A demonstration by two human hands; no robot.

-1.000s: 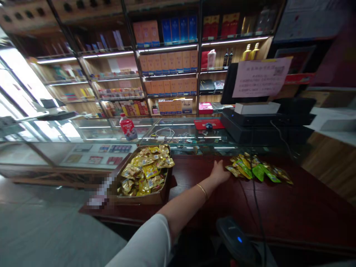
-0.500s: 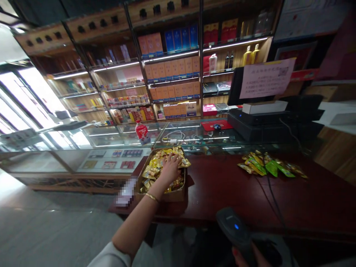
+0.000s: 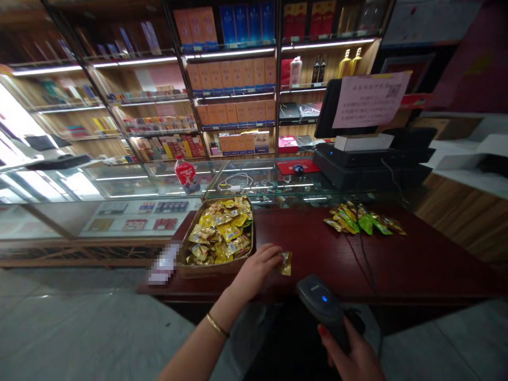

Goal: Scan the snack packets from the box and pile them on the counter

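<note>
Nearest, the right hand, cut off by the bottom of the view, grips a dark scanner whose handle hides part of the fingers; its head overlaps the near edge of the table. Just past that edge, the left hand has its fingers narrowed on a small gold packet, covering its left end; whether the packet touches the wood I cannot tell. Left of it, a cardboard box heaped with packets stands near the table's left edge, beside a pixelated, unreadable item. Tabletop stretches rightward to a pile of gold and green packets, crossed by a thin cable. Behind lies a glass counter.
</note>
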